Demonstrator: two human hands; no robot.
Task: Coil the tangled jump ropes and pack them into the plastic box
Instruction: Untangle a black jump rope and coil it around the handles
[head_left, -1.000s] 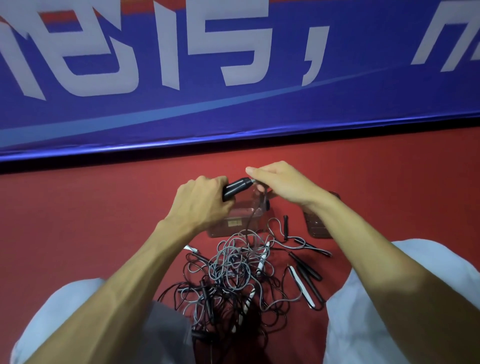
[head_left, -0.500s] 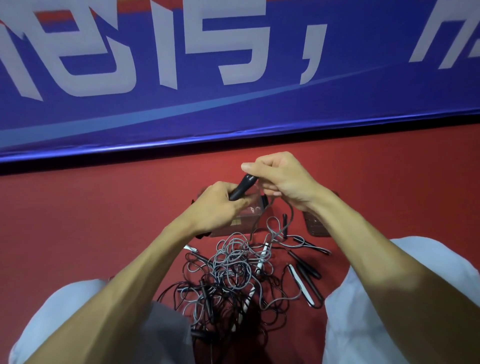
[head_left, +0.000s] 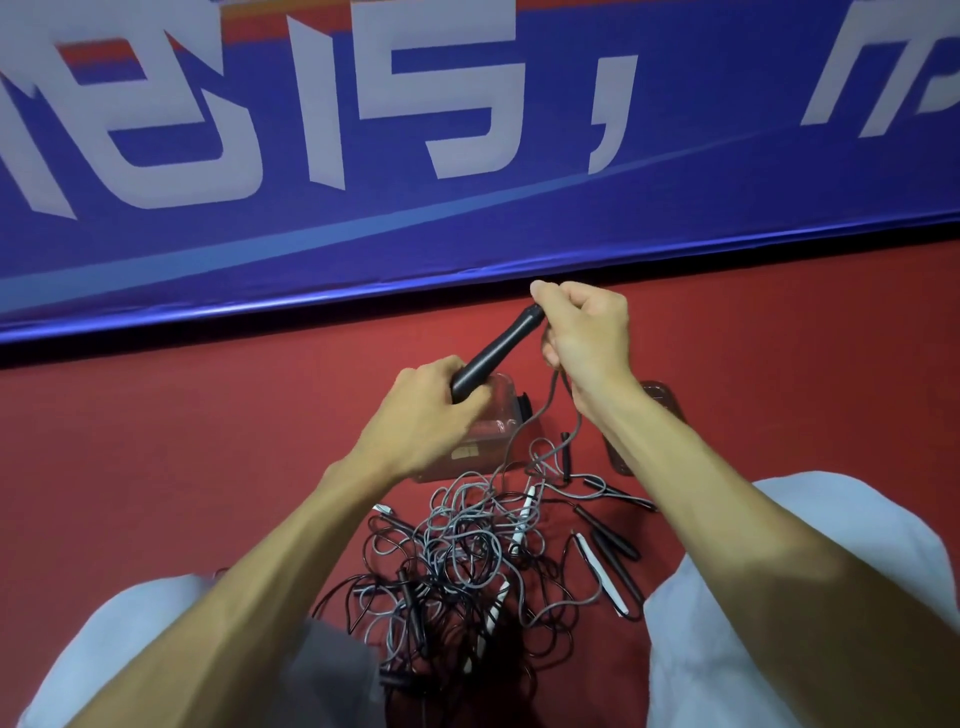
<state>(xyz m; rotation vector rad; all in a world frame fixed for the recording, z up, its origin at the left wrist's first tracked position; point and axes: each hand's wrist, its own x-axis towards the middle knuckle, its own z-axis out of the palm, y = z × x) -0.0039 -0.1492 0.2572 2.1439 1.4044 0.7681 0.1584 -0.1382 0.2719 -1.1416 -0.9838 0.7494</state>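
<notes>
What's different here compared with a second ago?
The right hand has raised its end of the black handle, so it slants steeply instead of lying nearly level; the grey rope trails from there down to the tangled pile. The left hand keeps gripping the lower end. Pile and plastic box stayed put.

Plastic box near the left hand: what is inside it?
Through the clear plastic box only red floor shows, no coiled rope. The left hand, gripping a black handle, covers most of it.
</notes>
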